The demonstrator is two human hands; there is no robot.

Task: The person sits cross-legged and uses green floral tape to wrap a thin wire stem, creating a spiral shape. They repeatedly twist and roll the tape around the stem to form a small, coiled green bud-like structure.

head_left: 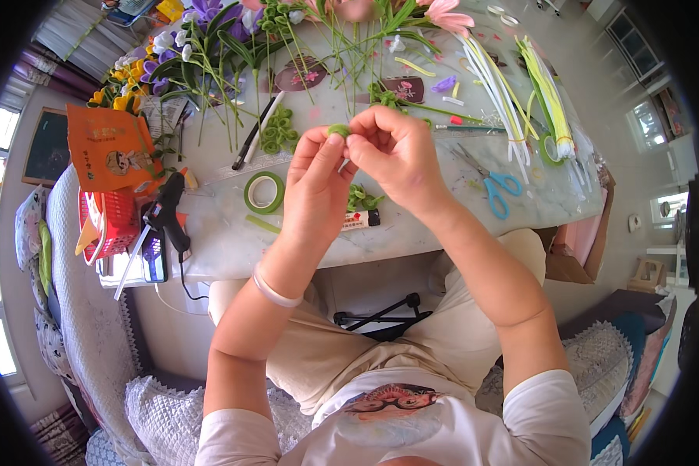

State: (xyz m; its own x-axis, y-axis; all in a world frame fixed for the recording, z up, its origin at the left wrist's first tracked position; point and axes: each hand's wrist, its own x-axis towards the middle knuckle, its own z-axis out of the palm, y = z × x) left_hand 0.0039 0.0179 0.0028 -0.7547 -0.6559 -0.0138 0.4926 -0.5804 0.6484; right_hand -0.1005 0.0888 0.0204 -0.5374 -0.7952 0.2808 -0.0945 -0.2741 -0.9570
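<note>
Between the fingertips of both hands is a small curled piece of green chenille stem point(339, 130). My left hand point(316, 189) pinches it with thumb and forefinger. From the other side, my right hand point(397, 157) grips its edge; the fingers hide part of it. Below the hands lie green chenille curls point(363, 199) and a tube with a black cap point(361, 219). A roll of green floral tape point(264, 192) rests left of my left hand, with more green curls point(278, 133) behind it. Blue-handled scissors point(494, 185) lie open to the right of my right hand.
At left, a black hot glue gun point(169, 215) stands by a red plastic basket point(109, 218) and an orange packet point(110, 148). Chenille flowers point(209, 35) spread across the table's far side. White stems point(483, 76) and a green-white bundle point(547, 99) lie at right.
</note>
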